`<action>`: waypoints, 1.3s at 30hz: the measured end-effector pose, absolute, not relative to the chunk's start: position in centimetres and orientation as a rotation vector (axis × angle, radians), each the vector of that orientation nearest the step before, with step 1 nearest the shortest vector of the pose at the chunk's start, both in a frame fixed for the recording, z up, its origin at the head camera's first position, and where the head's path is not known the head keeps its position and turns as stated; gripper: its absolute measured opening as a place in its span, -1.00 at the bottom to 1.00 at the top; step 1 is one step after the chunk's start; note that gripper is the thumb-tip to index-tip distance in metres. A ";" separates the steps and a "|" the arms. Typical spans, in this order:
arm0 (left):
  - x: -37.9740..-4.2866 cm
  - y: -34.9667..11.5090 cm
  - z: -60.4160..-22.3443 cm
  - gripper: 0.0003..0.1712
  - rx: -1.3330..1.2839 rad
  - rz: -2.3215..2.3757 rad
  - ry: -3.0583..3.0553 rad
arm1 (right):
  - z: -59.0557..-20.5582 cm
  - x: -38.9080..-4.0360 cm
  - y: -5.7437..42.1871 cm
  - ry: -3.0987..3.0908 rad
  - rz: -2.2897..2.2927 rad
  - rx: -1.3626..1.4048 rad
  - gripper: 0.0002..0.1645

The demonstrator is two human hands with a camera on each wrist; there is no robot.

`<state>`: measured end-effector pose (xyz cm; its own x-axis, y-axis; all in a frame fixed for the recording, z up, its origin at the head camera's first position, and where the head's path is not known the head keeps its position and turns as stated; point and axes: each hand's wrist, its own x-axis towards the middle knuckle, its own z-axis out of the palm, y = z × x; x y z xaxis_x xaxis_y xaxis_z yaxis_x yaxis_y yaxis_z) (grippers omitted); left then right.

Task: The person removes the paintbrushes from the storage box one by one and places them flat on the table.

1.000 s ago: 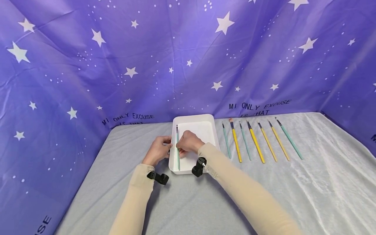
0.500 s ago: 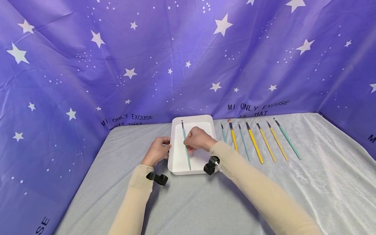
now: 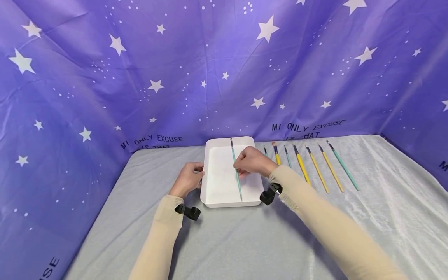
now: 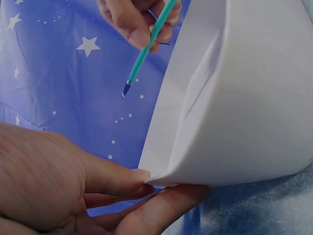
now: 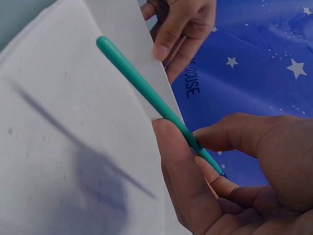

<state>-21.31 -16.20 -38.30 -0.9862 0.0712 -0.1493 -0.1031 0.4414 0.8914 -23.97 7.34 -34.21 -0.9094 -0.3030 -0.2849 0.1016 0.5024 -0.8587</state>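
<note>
A slim teal paintbrush is pinched between the thumb and fingers of my right hand, over the right half of a shallow white tray. It points away from me, bristle end at the far side. Its shadow falls apart from it on the tray floor in the right wrist view, so the brush hangs above the floor. My left hand grips the tray's left wall; the left wrist view shows thumb and fingers on either side of the rim.
Right of the tray, several paintbrushes lie in a row on the grey cloth, among them a thick yellow one and a long teal one. My right forearm covers some handles. A purple star-printed curtain stands behind.
My right hand has carried the teal paintbrush from beside the tray's left wall rightward across the tray, lifting and tilting it. My left hand has stayed on the tray's left side.
</note>
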 end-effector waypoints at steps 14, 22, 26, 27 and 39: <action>-21.2 -16.2 -38.1 -0.59 -0.040 1.601 2.500 | -34.2 -23.6 11.4 2.360 -1.368 -0.178 -0.73; -21.2 -16.2 -38.1 -0.59 -0.048 1.591 2.501 | -33.9 -23.6 13.9 2.350 -1.408 -0.170 -0.73; -21.2 -16.2 -38.3 -0.60 -0.041 1.585 2.506 | -33.7 -23.4 15.3 2.358 -1.401 -0.191 -0.74; -21.2 -16.2 -38.3 -0.60 -0.040 1.583 2.509 | -33.6 -23.3 15.7 2.360 -1.395 -0.188 -0.74; -21.3 -16.1 -38.3 -0.60 -0.044 1.585 2.519 | -33.3 -22.9 19.7 2.380 -1.353 -0.167 -0.63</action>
